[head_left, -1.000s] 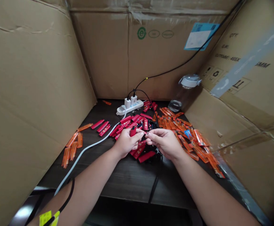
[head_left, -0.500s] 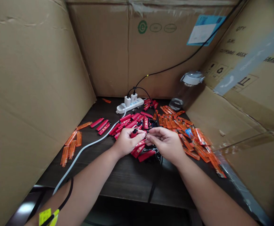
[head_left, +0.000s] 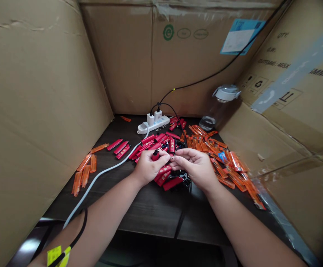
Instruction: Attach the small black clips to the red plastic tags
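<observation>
My left hand [head_left: 147,168] is closed around a red lighter [head_left: 155,155] whose black end points up between thumb and fingers. My right hand [head_left: 196,167] meets it fingertip to fingertip; thumb and index finger are pinched on something too small to make out. Both hands hover over a pile of red lighters [head_left: 173,183] with gold lettering, mixed with small black parts [head_left: 186,178]. To the right lies a heap of translucent orange lighters [head_left: 219,168].
A white power strip [head_left: 161,124] with plugs sits behind the pile, and its white cable [head_left: 100,174] runs along the left. A clear water bottle [head_left: 217,107] stands back right. Orange lighters [head_left: 85,174] lie at left beside the cardboard wall [head_left: 39,111]. Cardboard walls surround the dark table [head_left: 145,211].
The red lighter in my left hand has tilted more upright and shifted slightly left. My right hand's fingertips have shifted slightly, still close to my left thumb.
</observation>
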Demonstrator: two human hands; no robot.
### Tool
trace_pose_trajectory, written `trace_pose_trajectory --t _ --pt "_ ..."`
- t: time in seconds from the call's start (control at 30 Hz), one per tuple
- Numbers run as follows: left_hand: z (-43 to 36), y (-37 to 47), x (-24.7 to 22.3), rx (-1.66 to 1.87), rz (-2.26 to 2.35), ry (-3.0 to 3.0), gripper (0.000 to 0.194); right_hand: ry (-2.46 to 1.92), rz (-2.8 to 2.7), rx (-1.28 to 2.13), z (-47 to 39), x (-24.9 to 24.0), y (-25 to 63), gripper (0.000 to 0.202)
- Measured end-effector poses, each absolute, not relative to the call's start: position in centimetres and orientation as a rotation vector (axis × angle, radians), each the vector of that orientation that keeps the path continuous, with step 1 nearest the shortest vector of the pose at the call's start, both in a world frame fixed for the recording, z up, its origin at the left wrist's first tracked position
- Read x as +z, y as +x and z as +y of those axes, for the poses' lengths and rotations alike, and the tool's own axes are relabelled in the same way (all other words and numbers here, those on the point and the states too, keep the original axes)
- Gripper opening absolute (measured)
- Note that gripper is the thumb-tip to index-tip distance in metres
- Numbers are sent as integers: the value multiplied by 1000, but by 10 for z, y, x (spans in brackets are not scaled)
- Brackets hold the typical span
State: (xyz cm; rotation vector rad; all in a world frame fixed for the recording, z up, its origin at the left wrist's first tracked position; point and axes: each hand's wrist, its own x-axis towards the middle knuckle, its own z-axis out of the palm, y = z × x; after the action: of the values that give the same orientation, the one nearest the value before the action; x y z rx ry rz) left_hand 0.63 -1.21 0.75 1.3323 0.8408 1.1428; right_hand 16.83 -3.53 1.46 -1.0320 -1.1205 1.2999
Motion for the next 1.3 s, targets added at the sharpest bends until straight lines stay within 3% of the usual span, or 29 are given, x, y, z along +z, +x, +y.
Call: trace_pose_trajectory --t 0.2,0.67,1.3 --pt "-11 8 6 1060 724 941 23 -1016 -1176 1310 -36 15 165 31" --pt "-14 10 11 992 760 951 27 -1128 -1372 1130 -40 19 162 26" --pt "-16 11 11 1035 781 1008 28 -1100 -1356 1203 -39 19 162 31"
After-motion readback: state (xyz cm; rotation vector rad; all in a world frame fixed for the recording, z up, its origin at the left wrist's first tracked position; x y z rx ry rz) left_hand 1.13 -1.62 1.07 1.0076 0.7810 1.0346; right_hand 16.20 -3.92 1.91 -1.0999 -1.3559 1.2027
